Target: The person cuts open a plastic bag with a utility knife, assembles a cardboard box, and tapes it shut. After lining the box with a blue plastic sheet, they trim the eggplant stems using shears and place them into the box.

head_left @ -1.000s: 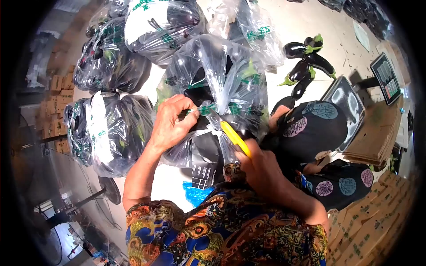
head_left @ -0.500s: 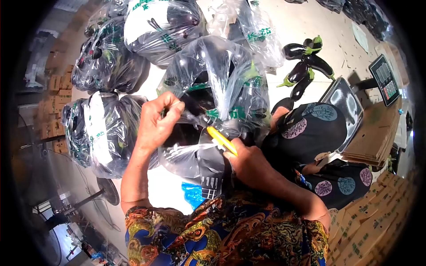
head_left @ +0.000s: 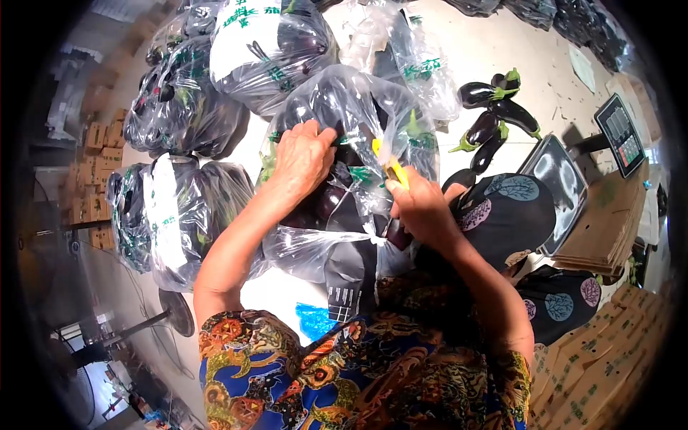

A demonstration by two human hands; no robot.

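A clear plastic bag (head_left: 304, 251) of dark eggplants (head_left: 331, 199), printed in green, stands upright in front of me. It is gathered into a knot on the side nearest me. My left hand (head_left: 304, 161) has its fingers curled into the plastic on the bag's upper left. My right hand (head_left: 423, 204) is wrapped round a yellow utility knife (head_left: 400, 174). Its front end lies against the bag's upper right, partly covered by crumpled plastic. Below the knot is a dark printed sheet (head_left: 347, 269).
Other filled eggplant bags (head_left: 190, 222) line the left and back. Loose eggplants (head_left: 512, 115) lie at the right, near a scale (head_left: 555, 190) with a display. A person in a patterned dark garment (head_left: 512, 215) sits close on my right. Stacked cardboard (head_left: 605, 222) is beyond.
My left hand has moved from raised, pinched fingers at the bag's near side to its upper left. My right hand has carried the utility knife forward to the upper right; the knot is now exposed.
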